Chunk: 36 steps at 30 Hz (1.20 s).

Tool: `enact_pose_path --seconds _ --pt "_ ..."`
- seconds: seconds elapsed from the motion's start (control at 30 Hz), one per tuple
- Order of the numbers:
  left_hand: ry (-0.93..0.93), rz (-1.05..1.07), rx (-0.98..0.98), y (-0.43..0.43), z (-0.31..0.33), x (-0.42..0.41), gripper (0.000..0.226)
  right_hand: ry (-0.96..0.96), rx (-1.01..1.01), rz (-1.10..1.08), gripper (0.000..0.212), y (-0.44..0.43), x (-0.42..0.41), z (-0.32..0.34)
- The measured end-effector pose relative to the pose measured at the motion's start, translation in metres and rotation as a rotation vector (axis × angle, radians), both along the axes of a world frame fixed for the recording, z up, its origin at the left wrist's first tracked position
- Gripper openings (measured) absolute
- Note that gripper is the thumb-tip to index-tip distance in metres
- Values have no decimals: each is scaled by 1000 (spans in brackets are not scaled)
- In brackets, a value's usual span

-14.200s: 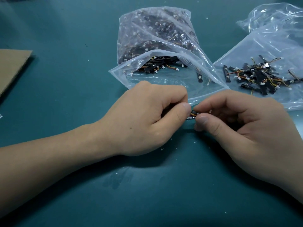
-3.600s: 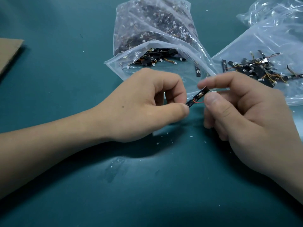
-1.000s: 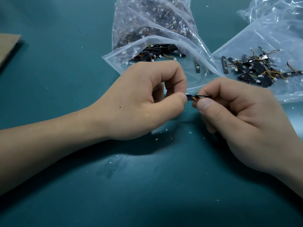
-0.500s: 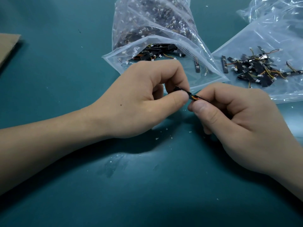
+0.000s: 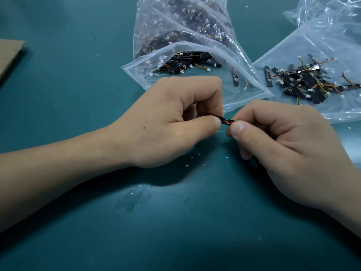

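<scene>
A small black circuit strip [image 5: 226, 121] with orange and red wires sits between my two hands, just above the teal table. My left hand [image 5: 172, 122] pinches its left end between thumb and curled fingers. My right hand [image 5: 283, 145] pinches its right end between thumb and index finger. Most of the strip is hidden by the fingers.
An open clear plastic bag [image 5: 250, 79] full of the same black wired strips lies just behind the hands. A second clear bag [image 5: 332, 44] at the right carries a loose pile of strips [image 5: 304, 81] on top. Cardboard [image 5: 9, 53] lies at the left edge. White crumbs dot the teal table [image 5: 175, 222].
The strip has stayed pinched between both hands. Over the last second it tilted up on the left, then came back nearly level. The hands barely shifted.
</scene>
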<state>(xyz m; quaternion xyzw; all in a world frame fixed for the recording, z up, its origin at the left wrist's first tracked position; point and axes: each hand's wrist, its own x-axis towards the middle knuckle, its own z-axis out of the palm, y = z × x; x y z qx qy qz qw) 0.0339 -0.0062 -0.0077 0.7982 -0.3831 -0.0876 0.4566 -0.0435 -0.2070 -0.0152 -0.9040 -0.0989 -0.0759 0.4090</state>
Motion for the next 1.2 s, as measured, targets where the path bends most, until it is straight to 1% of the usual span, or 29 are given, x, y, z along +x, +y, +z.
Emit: enact_pose_path --seconds 0.17,0.3,0.47,0.63,0.77,0.9,1.1,1.2 --pt "4 -15 -2 0 0 0 6 -10 50 -22 22 0 -2 1" --pt "-2 -29 18 0 0 0 7 -19 24 -20 25 -1 -1 3" --pt "8 15 8 -1 0 0 8 -5 35 -8 25 1 -1 2" --pt "-32 -2 55 -2 0 -1 5 -25 -8 -17 25 -1 -1 1" --pt "13 1 4 -1 0 0 6 0 41 14 23 0 -1 1" --pt "-26 -13 -4 0 0 -2 5 10 44 7 24 -2 -1 1" --pt "-1 -3 -42 0 -1 -1 5 3 64 18 26 -2 -1 2" --pt "42 3 -112 0 0 0 6 12 30 68 35 -3 -2 1"
